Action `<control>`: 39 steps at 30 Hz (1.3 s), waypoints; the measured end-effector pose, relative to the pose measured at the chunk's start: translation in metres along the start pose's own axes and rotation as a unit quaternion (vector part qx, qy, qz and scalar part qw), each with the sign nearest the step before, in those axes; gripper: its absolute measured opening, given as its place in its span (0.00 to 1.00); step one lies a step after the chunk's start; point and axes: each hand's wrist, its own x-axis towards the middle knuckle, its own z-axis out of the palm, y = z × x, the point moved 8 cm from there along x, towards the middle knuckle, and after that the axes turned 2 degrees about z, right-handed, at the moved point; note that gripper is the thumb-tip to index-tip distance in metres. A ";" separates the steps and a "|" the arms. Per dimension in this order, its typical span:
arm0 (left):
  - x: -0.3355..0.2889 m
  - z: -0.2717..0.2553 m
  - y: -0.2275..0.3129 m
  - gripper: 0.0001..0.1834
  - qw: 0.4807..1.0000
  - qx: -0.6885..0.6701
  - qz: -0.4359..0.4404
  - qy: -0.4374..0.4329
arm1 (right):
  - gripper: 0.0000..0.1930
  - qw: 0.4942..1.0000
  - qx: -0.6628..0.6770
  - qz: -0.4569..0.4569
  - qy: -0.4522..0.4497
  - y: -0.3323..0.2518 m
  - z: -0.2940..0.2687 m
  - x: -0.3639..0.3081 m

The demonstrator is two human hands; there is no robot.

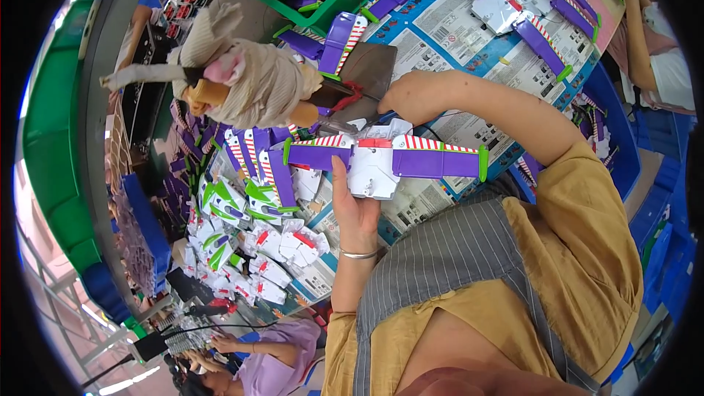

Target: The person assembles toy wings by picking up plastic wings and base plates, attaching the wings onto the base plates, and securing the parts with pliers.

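Observation:
A toy jet pack [372,172] has a white body and two purple wings with red-striped edges and green tips. My left hand [356,217] is closed on it, the thumb up along the left wing and the other fingers hidden beneath the body. Just beyond the body is my right hand [416,97], its fingers curled at the toy's far end; what they pinch, if anything, is hidden. To the left hangs a cloth-wrapped tool [257,81], its lower end close to the toy's far side. A dark plate [375,67] lies behind.
White toy bodies [268,242], some with green parts [220,202], are heaped at the left. More purple-winged pieces [541,44] lie at the back right on the printed sheet [447,29]. A green bin [352,4] stands at the back. Other people sit nearby.

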 end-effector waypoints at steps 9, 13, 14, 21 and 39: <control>-0.004 0.005 0.001 0.22 1.000 -0.011 0.008 0.009 | 0.25 0.997 -0.009 0.032 -0.068 0.000 0.000 0.002; -0.005 0.006 0.002 0.23 0.999 0.026 0.010 0.021 | 0.20 1.000 0.008 0.001 -0.006 0.003 0.001 0.002; -0.005 0.007 0.001 0.23 0.999 0.029 0.010 0.019 | 0.20 1.000 0.006 0.002 -0.004 0.003 0.001 0.001; -0.008 0.008 0.004 0.23 0.999 0.031 0.011 0.030 | 0.22 0.999 0.000 0.035 -0.029 0.001 0.002 0.001; -0.008 0.012 0.002 0.22 0.999 0.034 0.015 0.033 | 0.24 0.999 -0.007 0.035 -0.020 0.003 0.003 -0.001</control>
